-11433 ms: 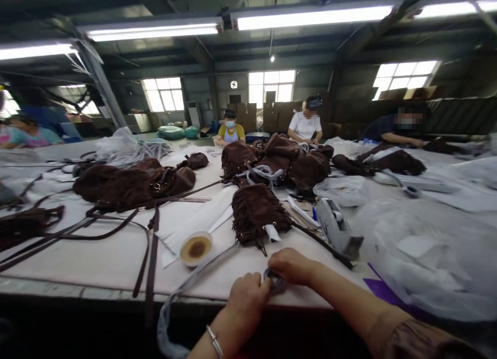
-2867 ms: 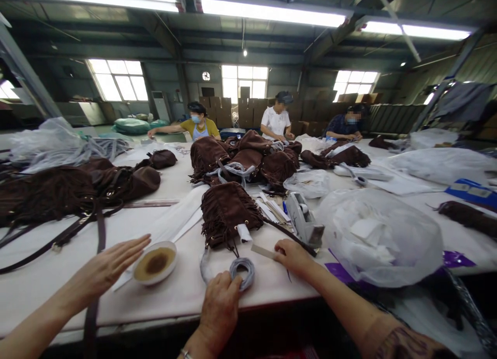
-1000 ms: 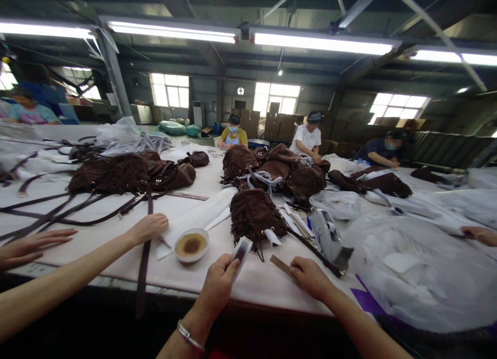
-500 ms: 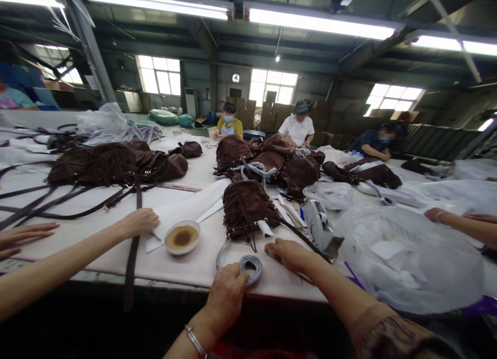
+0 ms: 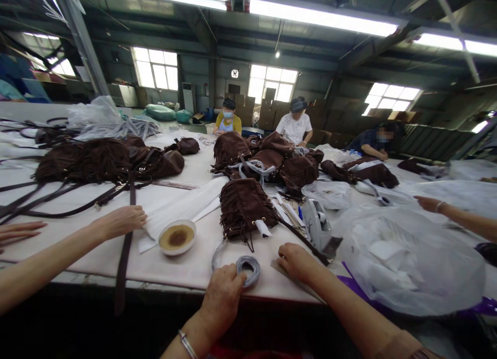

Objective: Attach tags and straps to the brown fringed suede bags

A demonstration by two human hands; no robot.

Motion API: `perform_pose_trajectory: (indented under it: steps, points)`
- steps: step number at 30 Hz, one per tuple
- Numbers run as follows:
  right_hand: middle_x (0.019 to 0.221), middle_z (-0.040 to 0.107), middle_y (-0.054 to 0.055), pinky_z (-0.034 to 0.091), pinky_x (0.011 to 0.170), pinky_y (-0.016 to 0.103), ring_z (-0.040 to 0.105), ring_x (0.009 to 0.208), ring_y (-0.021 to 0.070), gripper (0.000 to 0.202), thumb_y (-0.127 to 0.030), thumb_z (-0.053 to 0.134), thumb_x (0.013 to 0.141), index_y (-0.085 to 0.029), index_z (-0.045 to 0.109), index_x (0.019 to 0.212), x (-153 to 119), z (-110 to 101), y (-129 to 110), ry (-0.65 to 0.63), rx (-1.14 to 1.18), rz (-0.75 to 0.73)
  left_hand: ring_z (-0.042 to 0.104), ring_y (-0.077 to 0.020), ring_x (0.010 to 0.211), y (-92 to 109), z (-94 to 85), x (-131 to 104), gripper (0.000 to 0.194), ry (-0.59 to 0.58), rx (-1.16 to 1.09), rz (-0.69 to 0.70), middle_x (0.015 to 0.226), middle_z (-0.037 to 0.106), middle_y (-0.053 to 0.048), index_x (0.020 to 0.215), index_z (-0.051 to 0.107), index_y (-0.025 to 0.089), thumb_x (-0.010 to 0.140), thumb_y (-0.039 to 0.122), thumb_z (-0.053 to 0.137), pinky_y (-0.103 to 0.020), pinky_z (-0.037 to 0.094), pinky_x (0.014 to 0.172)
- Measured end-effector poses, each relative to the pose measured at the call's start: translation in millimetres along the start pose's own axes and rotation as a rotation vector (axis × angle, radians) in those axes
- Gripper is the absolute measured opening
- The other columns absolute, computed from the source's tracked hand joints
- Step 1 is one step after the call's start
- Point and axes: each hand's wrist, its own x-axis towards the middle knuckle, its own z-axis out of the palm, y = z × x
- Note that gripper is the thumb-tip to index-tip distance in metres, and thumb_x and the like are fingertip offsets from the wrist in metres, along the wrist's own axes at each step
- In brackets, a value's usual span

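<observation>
My left hand [image 5: 223, 291], with a bangle on its wrist, grips the side of a coiled grey strap [image 5: 252, 266] that looks wrapped in thin plastic. The strap's other part runs up to a dark brown fringed bag [image 5: 244, 206] lying just beyond. A small white paper or wrap [image 5: 263, 228] sits at the bag's gold eyelets. My right hand [image 5: 297, 260], right of the coil, is closed on a flat thin greyish strip [image 5: 285, 270] that lies low at the table edge. What kind of strip it is I cannot make out.
Left stands a white bowl [image 5: 177, 238] of brownish liquid, near a co-worker's hand [image 5: 124, 220]. Brown bags [image 5: 267, 157] are piled behind. A tape dispenser [image 5: 316, 224] and a large plastic bag [image 5: 411, 260] lie right; another person's hand [image 5: 427, 203] is beyond.
My right hand has moved slightly right and down, away from the bag, with the strip now showing more. My left hand keeps hold of the coil. The view has shifted slightly.
</observation>
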Motion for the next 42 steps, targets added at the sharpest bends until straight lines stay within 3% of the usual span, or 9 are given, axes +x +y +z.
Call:
perform_pose_trajectory:
  steps: [4,10,25,34,42]
  points:
    - [0.099,0.069,0.013,0.042,0.077,0.029,0.064,0.090,0.0231,0.023,-0.032,0.056,0.090,-0.015,0.071,0.091,-14,3,-8,-0.027,-0.001,0.005,0.051,-0.0223,0.079,0,0.2,1,0.028,0.010,0.002,0.012,0.091,0.057,-0.006,0.099,0.064,0.023,0.087,0.006,0.046,-0.036,0.040,0.072]
    - [0.095,0.072,0.015,0.043,0.078,0.029,0.065,0.089,0.0223,0.028,-0.021,0.048,0.092,-0.014,0.075,0.087,-11,9,-18,-0.054,-0.010,-0.010,0.051,-0.0214,0.078,0,-3.2,3,0.029,0.001,0.007,0.020,0.090,0.057,-0.005,0.100,0.064,0.023,0.088,0.005,0.045,-0.034,0.039,0.072]
    - [0.089,0.076,0.012,0.040,0.072,0.027,0.067,0.082,0.0211,0.026,-0.019,0.053,0.084,-0.016,0.078,0.078,-7,0,-10,-0.063,0.083,-0.023,0.051,-0.0214,0.081,0,-3.9,4,0.028,-0.024,-0.022,0.006,0.091,0.057,-0.006,0.100,0.064,0.022,0.088,0.006,0.044,-0.035,0.039,0.073]
    - [0.078,0.076,0.008,0.036,0.062,0.027,0.064,0.069,0.0181,0.027,-0.026,0.056,0.088,-0.018,0.076,0.072,-5,1,-4,-0.050,0.135,-0.004,0.051,-0.0217,0.080,1,-3.8,4,0.027,-0.037,-0.013,-0.005,0.091,0.057,-0.006,0.100,0.065,0.023,0.089,0.008,0.046,-0.035,0.039,0.073]
    - [0.096,0.070,0.013,0.041,0.078,0.028,0.063,0.089,0.0210,0.023,-0.020,0.049,0.090,-0.014,0.072,0.088,-13,16,-14,0.076,0.102,0.027,0.051,-0.0216,0.081,1,-6.1,4,0.024,-0.058,-0.016,-0.013,0.092,0.058,-0.006,0.099,0.064,0.023,0.089,0.008,0.047,-0.034,0.039,0.074]
